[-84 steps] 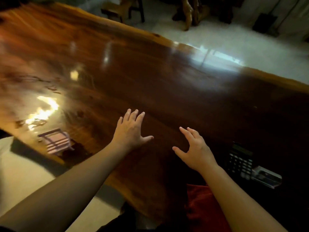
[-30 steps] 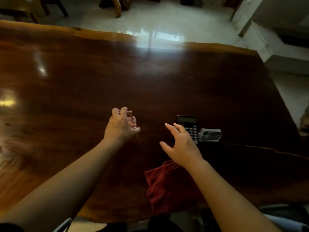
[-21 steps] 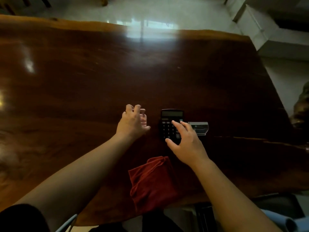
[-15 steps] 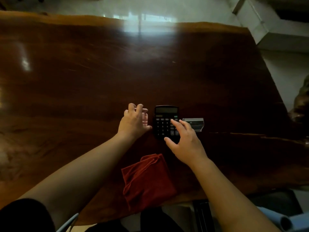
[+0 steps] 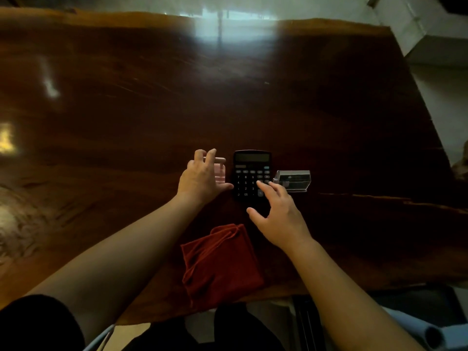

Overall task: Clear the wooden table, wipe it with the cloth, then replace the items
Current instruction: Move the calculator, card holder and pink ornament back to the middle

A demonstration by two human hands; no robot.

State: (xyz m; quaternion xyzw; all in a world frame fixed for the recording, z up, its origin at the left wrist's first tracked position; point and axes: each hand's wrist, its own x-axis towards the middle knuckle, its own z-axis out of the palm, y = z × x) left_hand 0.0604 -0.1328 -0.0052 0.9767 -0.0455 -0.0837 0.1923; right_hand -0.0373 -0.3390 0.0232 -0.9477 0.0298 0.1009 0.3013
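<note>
The dark wooden table (image 5: 329, 122) fills the view. A black calculator (image 5: 249, 168) lies flat near its front edge. My left hand (image 5: 200, 179) is just left of it, fingers curled over a small pink item (image 5: 220, 173) that rests on the wood. My right hand (image 5: 278, 216) is spread over the calculator's lower right corner, fingertips on the keys, thumb apart at its near edge. A clear plastic card holder (image 5: 293, 181) stands right of the calculator. A crumpled red cloth (image 5: 220, 262) lies at the front edge between my forearms.
The table's right end (image 5: 415, 92) drops off to pale floor, with a white step or ledge (image 5: 430, 29) at the upper right. Window glare lies on the far table edge (image 5: 228, 29). A dark chair part (image 5: 306, 323) sits below the front edge.
My view has swung right from the table's left part to the calculator and cloth. My left hand has carried the pink item up beside the calculator. My right hand has come onto the calculator's keys.
</note>
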